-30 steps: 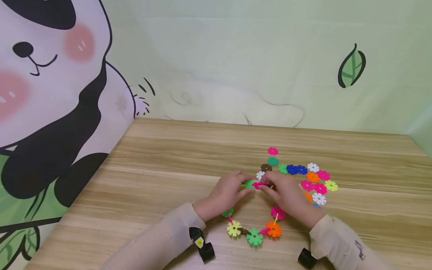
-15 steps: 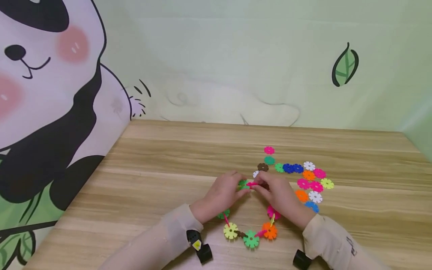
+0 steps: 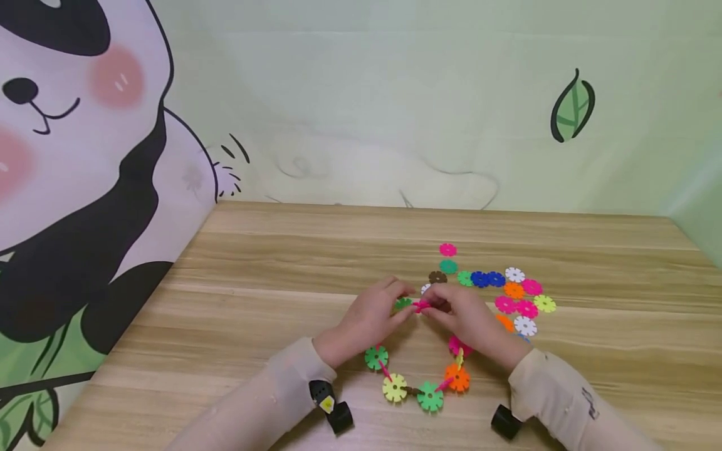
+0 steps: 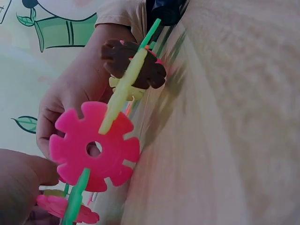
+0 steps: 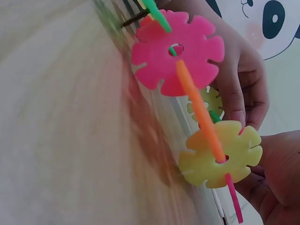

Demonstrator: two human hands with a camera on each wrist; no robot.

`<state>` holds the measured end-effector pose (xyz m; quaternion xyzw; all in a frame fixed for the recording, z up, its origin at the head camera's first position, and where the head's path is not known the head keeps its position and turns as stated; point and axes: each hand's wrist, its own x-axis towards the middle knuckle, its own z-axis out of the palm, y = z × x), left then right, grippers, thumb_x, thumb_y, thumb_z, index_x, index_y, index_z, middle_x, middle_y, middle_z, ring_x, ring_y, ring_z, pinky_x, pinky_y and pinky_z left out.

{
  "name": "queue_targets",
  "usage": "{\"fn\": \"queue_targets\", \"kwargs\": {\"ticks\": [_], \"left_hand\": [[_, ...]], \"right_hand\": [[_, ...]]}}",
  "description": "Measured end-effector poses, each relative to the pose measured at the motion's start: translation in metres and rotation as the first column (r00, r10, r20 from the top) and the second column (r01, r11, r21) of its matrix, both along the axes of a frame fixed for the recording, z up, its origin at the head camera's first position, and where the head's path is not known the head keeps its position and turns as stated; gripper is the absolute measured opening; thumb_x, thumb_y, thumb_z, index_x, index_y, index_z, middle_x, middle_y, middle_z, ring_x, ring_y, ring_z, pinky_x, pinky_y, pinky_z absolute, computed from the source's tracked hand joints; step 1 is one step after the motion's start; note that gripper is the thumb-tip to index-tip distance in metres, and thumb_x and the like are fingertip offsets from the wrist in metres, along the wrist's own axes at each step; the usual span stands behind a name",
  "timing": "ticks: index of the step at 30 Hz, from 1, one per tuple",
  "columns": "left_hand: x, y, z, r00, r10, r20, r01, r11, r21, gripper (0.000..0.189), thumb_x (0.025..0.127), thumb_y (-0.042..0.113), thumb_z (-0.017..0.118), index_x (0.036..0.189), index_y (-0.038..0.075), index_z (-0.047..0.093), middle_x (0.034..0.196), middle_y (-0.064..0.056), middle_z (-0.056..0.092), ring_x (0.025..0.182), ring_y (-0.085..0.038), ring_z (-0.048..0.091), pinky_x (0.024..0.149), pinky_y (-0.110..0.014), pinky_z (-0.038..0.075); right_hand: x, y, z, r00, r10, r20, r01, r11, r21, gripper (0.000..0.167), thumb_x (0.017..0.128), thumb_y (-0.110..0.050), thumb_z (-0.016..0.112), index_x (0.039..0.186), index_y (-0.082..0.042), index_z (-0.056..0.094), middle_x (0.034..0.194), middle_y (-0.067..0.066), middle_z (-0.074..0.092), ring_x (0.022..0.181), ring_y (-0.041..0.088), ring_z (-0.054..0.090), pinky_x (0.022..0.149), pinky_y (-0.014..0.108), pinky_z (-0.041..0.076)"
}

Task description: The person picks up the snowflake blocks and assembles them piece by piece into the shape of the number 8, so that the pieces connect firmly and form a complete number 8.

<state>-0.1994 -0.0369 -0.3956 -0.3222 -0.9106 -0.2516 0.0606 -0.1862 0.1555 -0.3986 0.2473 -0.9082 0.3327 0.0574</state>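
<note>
Slotted plastic snowflake discs are linked into a curved chain between my hands and the near side. A green disc [image 3: 376, 357], a yellow disc [image 3: 394, 388], a second green disc [image 3: 430, 397] and an orange disc [image 3: 457, 378] show in its near part. My left hand [image 3: 366, 319] pinches the chain's far left end by a green disc [image 3: 403, 304]. My right hand [image 3: 470, 319] pinches a pink disc [image 3: 420, 305] against it, thumbs nearly meeting. The left wrist view has a pink disc [image 4: 93, 150] hanging with yellow and green discs slotted in edge-on. Fingers partly hide the joint.
Loose discs lie flat beyond and right of my hands, among them a pink one [image 3: 448, 249], a brown one [image 3: 437, 277], a dark blue one [image 3: 480, 279] and a yellow one [image 3: 544, 304]. The wooden tabletop [image 3: 271, 269] meets a panda-painted wall [image 3: 361, 113].
Both hands keep their pinch on the discs at the far end. The pink disc has come closer to the left thumb. The hanging chain sways slightly, and the head view has shifted a little.
</note>
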Motion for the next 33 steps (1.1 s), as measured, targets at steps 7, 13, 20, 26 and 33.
{"fn": "queue_targets", "kwargs": {"ticks": [7,13,20,26,33], "left_hand": [[-0.001,-0.001,-0.003,0.997,-0.051,-0.065,0.051,0.999,-0.005,0.017,0.092,0.02,0.065,0.106,0.012,0.069,0.102,-0.003,0.065,0.094,-0.018,0.065,0.083,-0.03,0.054],[-0.002,-0.001,-0.005,0.995,-0.057,-0.08,0.057,0.998,-0.006,0.012,0.09,0.018,0.067,0.101,0.013,0.07,0.102,-0.003,0.065,0.092,-0.018,0.065,0.081,-0.03,0.054],[-0.003,-0.001,-0.003,0.998,-0.041,-0.051,0.041,0.999,-0.018,0.016,0.091,0.017,0.066,0.106,0.013,0.07,0.104,-0.003,0.065,0.097,-0.018,0.064,0.086,-0.031,0.054],[-0.002,-0.003,-0.002,0.997,-0.058,-0.048,0.057,0.998,-0.024,0.019,0.09,0.014,0.066,0.108,0.013,0.07,0.106,-0.004,0.065,0.099,-0.019,0.063,0.087,-0.032,0.053],[-0.004,-0.004,-0.005,0.999,-0.051,-0.012,0.051,0.998,-0.033,0.018,0.09,0.017,0.066,0.107,0.015,0.071,0.105,-0.003,0.064,0.097,-0.018,0.063,0.084,-0.03,0.053]], "right_hand": [[-0.004,0.003,0.001,0.999,0.026,0.038,-0.026,1.0,-0.001,0.007,0.085,-0.007,0.07,0.091,-0.01,0.067,0.086,0.001,0.069,0.079,0.01,0.063,0.072,0.021,0.055],[-0.007,0.015,0.013,0.989,0.083,0.125,-0.091,0.994,0.06,0.016,0.086,-0.001,0.067,0.1,-0.007,0.066,0.095,0.004,0.068,0.086,0.015,0.065,0.076,0.028,0.057],[-0.013,0.033,0.03,0.992,-0.036,0.123,0.022,0.993,0.115,0.014,0.088,-0.005,0.066,0.102,-0.003,0.066,0.097,0.01,0.069,0.087,0.02,0.063,0.077,0.036,0.056],[-0.026,0.053,0.033,0.977,-0.181,0.116,0.158,0.971,0.181,0.02,0.091,-0.011,0.064,0.106,0.002,0.065,0.1,0.016,0.069,0.085,0.025,0.064,0.077,0.04,0.055],[-0.042,0.069,0.022,0.949,-0.289,0.125,0.247,0.93,0.273,0.032,0.092,-0.015,0.063,0.116,0.006,0.061,0.112,0.027,0.062,0.095,0.037,0.061,0.086,0.05,0.051]]}}
